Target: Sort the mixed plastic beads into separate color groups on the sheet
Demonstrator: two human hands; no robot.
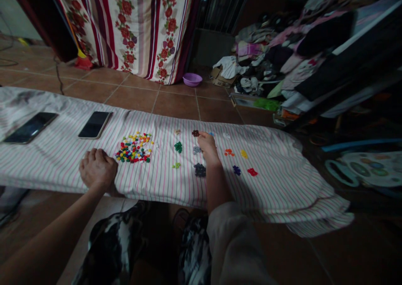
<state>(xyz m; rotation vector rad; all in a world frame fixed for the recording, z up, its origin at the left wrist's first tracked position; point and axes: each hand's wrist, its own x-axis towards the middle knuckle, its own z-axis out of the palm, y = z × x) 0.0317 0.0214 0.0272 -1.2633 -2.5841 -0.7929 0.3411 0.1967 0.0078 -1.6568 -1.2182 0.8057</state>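
My left hand rests palm down on the striped cloth, fingers curled under, left of a mixed heap of small coloured plastic pieces. My right hand reaches across the cloth, its fingers pinched together at a small dark brown pile; anything between the fingertips is too small to make out. Around it lie single-colour piles: grey, black, dark green, light green, beige, orange, yellow, dark blue, red and white. My hand partly hides light blue pieces.
Two phones, one larger and one smaller, lie on the left part of the striped cloth. Beyond it, a purple basin stands on the tiled floor by a floral curtain. Clothes are heaped at the right.
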